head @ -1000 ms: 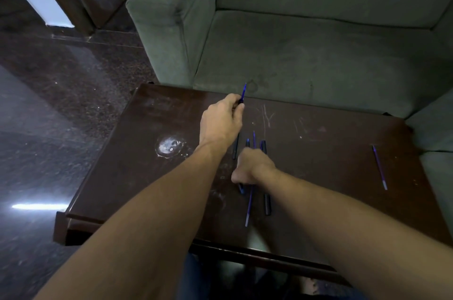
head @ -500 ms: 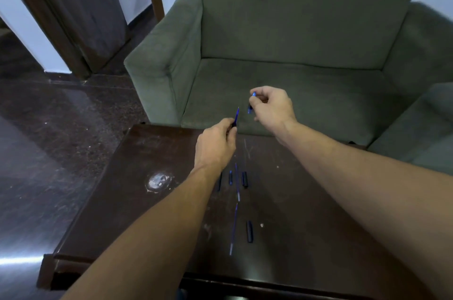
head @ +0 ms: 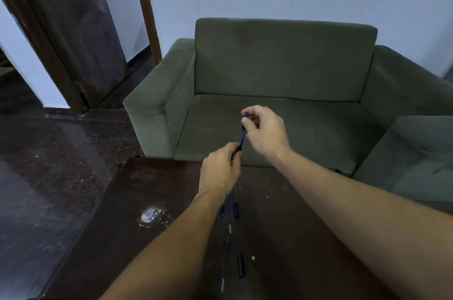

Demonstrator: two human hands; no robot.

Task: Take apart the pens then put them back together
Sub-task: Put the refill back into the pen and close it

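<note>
Both my hands are raised above the far edge of the dark wooden table (head: pixel 282 238). My left hand (head: pixel 219 172) pinches the lower end of a thin blue refill (head: pixel 242 139). My right hand (head: pixel 266 131) grips a short blue pen piece (head: pixel 245 121) at the refill's upper end; the two parts touch. Below my left forearm several loose pen parts lie on the table: a blue refill (head: pixel 226 260), a black cap (head: pixel 241 265) near the front, and short dark pieces (head: pixel 235 210) further back.
A green sofa (head: pixel 282 66) stands right behind the table, with a second cushion (head: pixel 416 152) at the right. A white scuff mark (head: pixel 151 216) sits on the table's left. A dark door (head: pixel 73 30) and glossy floor are at the left.
My right hand lifted a blue piece off the table and brought it onto the refill in my left hand. The view tilted up, showing more sofa and wall.
</note>
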